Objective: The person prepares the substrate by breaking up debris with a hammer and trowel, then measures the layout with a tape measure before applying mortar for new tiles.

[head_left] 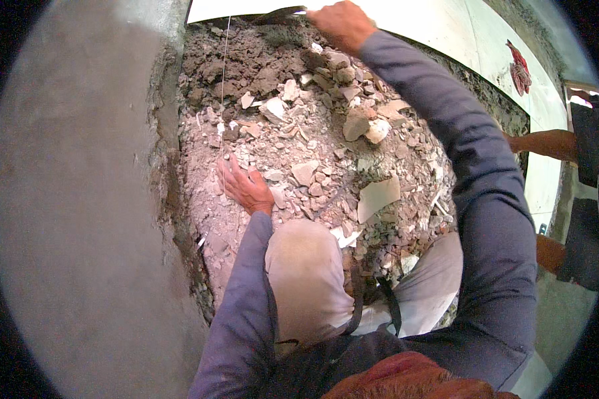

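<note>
My left hand [248, 190] rests on the rubble [293, 143] with its fingers spread, holding nothing I can see. A thin white string [225, 73] runs from the far edge down to beside its fingertips. My right hand [343, 25] reaches to the far side and is closed around a dark, thin-bladed trowel [279, 13]; its handle is mostly hidden in my grip. The blade points left, over dark soil at the edge of the white tiles [432, 23]. Several broken pieces, among them a large flat shard [379, 199], lie between my hands and knees.
A grey concrete surface [80, 199] borders the rubble on the left, with a rough broken edge. A red cloth [519, 70] lies on the tiles at the far right. Another person's limbs [546, 144] and dark clothing show at the right rim.
</note>
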Motion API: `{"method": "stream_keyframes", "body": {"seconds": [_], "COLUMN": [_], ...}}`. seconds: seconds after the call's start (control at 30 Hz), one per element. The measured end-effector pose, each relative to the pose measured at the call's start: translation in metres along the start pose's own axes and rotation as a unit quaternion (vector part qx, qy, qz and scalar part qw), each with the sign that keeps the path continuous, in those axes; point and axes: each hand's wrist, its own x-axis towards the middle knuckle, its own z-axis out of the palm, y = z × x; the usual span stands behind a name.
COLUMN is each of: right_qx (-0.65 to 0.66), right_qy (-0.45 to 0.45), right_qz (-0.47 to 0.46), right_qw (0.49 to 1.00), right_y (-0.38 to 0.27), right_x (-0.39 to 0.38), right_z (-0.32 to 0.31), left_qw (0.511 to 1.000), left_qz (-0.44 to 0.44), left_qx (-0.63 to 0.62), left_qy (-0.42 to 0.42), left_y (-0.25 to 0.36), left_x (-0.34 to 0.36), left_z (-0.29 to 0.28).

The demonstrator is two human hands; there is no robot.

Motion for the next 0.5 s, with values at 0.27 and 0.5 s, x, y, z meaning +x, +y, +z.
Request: {"method": "stream_keyframes", "body": {"seconds": [0.27,0.5], "right_qx": [-0.094,-0.068], "right_qy": [-0.223,-0.233], "right_qz": [0.057,0.078], "right_qw": [0.969,0.967], "right_y": [0.154,0.169], "right_x": [-0.224,-0.265], "right_z": [-0.076,-0.099], "left_qw": [0.999,0.999], "left_qz": [-0.042,-0.043], "left_qx": [0.004,0.005], "left_qy": [-0.013,-0.011], "left_y": [0.004,0.000], "left_x": [-0.001,-0.002], "left_z": [-0.003,-0.003]}}
